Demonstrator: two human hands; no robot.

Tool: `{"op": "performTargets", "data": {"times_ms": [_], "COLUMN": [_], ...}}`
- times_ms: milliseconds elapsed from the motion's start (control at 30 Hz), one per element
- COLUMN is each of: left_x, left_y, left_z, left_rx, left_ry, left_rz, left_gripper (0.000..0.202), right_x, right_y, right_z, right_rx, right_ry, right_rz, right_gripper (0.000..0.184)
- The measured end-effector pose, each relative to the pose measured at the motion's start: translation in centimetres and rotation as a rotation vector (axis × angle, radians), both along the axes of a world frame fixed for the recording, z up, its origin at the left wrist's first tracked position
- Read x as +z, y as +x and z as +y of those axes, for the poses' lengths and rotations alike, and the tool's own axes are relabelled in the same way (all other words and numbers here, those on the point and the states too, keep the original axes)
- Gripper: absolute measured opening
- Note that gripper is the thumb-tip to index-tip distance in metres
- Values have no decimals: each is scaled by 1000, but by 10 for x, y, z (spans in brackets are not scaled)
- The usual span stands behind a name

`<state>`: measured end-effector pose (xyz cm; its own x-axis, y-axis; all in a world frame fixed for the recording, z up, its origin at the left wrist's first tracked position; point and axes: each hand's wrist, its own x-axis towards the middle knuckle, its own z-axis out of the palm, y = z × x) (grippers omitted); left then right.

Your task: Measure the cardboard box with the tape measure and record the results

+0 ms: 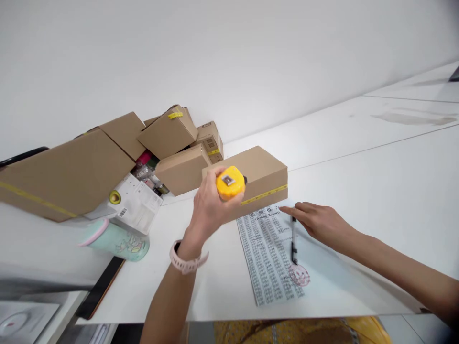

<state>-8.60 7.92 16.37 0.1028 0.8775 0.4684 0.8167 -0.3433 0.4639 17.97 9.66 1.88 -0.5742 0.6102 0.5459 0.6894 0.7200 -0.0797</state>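
My left hand [211,203] grips a yellow tape measure [230,183], raised in front of a closed cardboard box [256,167]. A yellow strip runs along the box's near side. My right hand [319,220] is low over a printed sheet [268,263] headed "Testing Report". Its index finger stretches left toward the heading, near the box's lower right corner; the other fingers are curled, and I see nothing held in them. A pen [294,241] lies on the sheet, its upper end beside that hand. A red round stamp [299,275] marks the paper.
Several cardboard boxes [168,131] are piled at the back left against the wall, with a large one [68,172] farther left. A white package [134,203] and a mint-green cup [118,240] are near the left edge of the white table [215,291].
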Motion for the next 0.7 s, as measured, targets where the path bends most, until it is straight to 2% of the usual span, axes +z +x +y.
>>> {"op": "performTargets", "data": {"times_ms": [67, 167, 267, 367, 433, 467, 533, 567, 633, 700], "left_x": [-2, -13, -24, -33, -42, -49, -72, -86, -117, -144], "left_y": [-2, -7, -13, -16, -11, -7, 2, 7, 14, 16], "left_z": [24, 57, 83, 89, 78, 68, 41, 26, -1, -19], "left_rx": [61, 121, 144, 163, 142, 92, -111, -265, -527, -677], "left_ry": [26, 11, -25, 60, 272, 398, 574, 528, 336, 104], "left_rz": [55, 127, 173, 219, 212, 189, 111, 96, 97, 206], "left_gripper": [49, 49, 47, 45, 41, 37, 25, 23, 19, 23], "right_x": [-12, -25, -30, -25, -20, -17, -11, -8, -6, -7], "right_y": [2, -1, -2, 5, 13, 17, 19, 17, 8, -4], "right_z": [6, 13, 18, 19, 13, 8, -7, -15, -30, -38], "right_rx": [13, 39, 70, 131, 163, 147, 19, -81, -256, -294], "right_ry": [114, 228, 273, 302, 274, 227, 37, -102, -409, -669], "right_rz": [-267, -518, -615, -580, -420, -289, 51, 232, 546, 759], "right_gripper": [43, 31, 18, 23, 24, 23, 19, 18, 22, 27]}}
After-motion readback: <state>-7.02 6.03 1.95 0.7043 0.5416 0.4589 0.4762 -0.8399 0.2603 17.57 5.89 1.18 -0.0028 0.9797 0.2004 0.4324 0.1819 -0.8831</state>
